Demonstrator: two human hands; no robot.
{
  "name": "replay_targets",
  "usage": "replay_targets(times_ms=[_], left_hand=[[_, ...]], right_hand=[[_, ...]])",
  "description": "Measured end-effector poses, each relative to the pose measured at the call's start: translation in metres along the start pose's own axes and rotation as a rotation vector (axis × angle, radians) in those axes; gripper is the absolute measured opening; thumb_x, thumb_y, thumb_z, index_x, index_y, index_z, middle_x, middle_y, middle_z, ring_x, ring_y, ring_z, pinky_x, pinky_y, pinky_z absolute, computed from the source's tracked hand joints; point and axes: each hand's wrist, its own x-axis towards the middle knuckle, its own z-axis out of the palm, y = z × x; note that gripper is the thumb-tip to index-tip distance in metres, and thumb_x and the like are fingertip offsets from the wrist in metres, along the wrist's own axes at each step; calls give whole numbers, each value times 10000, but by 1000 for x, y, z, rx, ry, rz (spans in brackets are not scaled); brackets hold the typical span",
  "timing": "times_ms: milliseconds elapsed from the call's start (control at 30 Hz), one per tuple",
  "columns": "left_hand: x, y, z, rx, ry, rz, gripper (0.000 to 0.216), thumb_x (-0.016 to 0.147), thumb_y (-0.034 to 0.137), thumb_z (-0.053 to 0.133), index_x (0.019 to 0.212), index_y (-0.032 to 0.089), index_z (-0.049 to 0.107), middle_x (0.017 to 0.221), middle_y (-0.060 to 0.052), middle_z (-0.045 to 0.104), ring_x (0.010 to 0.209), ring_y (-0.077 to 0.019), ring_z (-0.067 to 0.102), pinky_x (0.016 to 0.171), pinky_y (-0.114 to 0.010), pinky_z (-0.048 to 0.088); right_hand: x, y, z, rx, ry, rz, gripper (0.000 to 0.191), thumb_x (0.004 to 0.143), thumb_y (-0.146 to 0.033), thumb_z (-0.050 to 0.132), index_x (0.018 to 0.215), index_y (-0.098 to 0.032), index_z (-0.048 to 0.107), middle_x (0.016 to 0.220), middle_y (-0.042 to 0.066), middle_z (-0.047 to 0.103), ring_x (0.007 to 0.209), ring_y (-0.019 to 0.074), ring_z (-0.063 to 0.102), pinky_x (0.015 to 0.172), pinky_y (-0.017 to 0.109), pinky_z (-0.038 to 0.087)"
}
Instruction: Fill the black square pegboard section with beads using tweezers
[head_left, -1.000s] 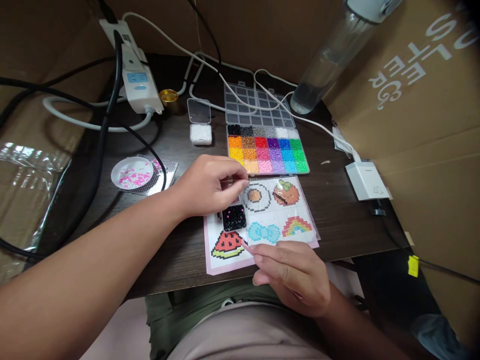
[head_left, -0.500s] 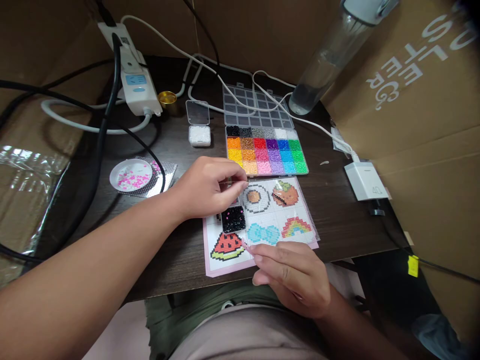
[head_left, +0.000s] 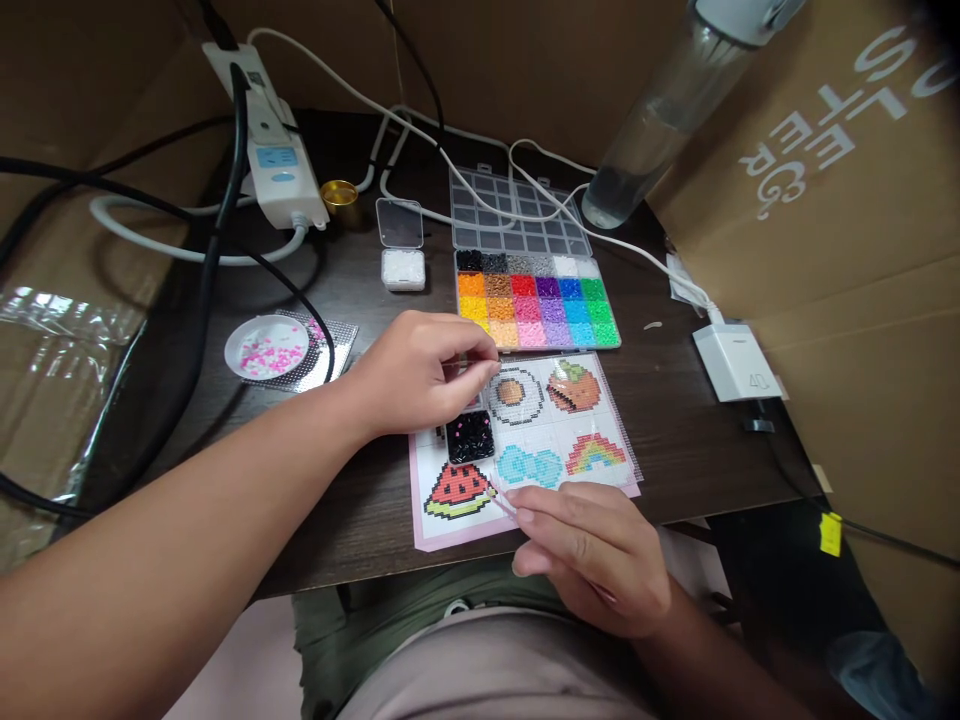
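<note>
A pattern sheet [head_left: 540, 430] with bead pictures of an egg, a fruit, a rainbow, a blue shape and a watermelon lies at the table's front edge. My left hand [head_left: 420, 375] rests on its upper left corner, fingers curled on the clear lid above a small box of black beads [head_left: 469, 437]. My right hand [head_left: 592, 555] is at the sheet's lower edge, pinched on a thin pink tool [head_left: 501, 500] whose tip points at the watermelon [head_left: 457, 490].
A compartment box of coloured beads [head_left: 536, 300] lies open behind the sheet. A small box of white beads [head_left: 403, 268], a dish of pink beads [head_left: 266, 348], a power strip [head_left: 274, 150] with cables, a water bottle [head_left: 652, 120] and a white charger [head_left: 735, 360] surround them. Cardboard walls the sides.
My right hand has shifted slightly down and right, with the pink tool's tip now lower beside the watermelon. My left hand stays put.
</note>
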Motion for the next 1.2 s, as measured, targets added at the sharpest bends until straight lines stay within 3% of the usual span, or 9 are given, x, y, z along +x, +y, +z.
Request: replay_targets(times_ms=[100,200,400,500,633,733,867,967,1200], left_hand=[[0,1,0,3,1,-1,116,838,162,628,751,140,701,627,16,643,542,-60,521,533,-189,380],[0,1,0,1,5,-7,119,839,167,622,755,145,703,626,18,640,539,-61,516,527,-191,374],[-1,0,-1,-19,-9,-19,133,845,181,610,758,148,705,645,11,657,547,-68,527,538,-203,389],[0,0,-1,-18,-8,-23,137,846,186,607,758,151,706,643,10,656,552,-73,530,541,-206,391],[0,1,-1,-13,-15,-26,136,847,178,605,760,147,705,649,8,660,554,-72,530,545,-206,388],[0,1,-1,-9,-10,-14,126,843,169,610,758,149,701,651,12,661,545,-68,522,542,-206,384],[0,1,-1,-4,4,5,118,838,156,617,756,148,702,633,16,649,529,-63,510,528,-204,373],[-1,1,-1,-10,5,7,118,838,152,615,757,144,702,633,16,647,527,-60,506,523,-200,367],[-1,2,-1,-21,4,1,125,840,153,609,753,146,699,641,14,656,548,-67,529,539,-200,380]], right_hand=[[0,0,-6,60,32,44,250,963,-297,610,1145,-136,669,1014,146,767,851,186,741,668,315,612],[-7,3,-11,187,105,116,302,983,-331,571,1205,-156,677,1042,151,735,849,181,725,564,275,584],[-4,7,-16,362,510,427,251,978,-260,571,1171,-218,725,886,78,736,665,163,685,504,309,577],[12,10,-20,433,585,547,197,940,-208,626,1090,-230,752,824,45,742,581,138,666,513,309,587],[28,16,-15,621,470,653,184,873,-182,714,1042,-245,750,706,3,724,522,127,648,491,285,580],[28,19,-3,594,442,676,152,875,-179,711,1009,-238,748,625,-16,686,498,128,644,473,269,564],[26,18,6,260,334,468,236,845,-129,724,1056,-229,759,879,59,754,729,173,726,635,321,628],[28,18,6,175,216,306,310,829,-89,720,1100,-237,747,1062,94,751,938,218,736,776,375,642],[33,15,3,191,121,262,259,832,-43,693,1028,-198,758,946,82,795,840,199,771,738,307,657]])
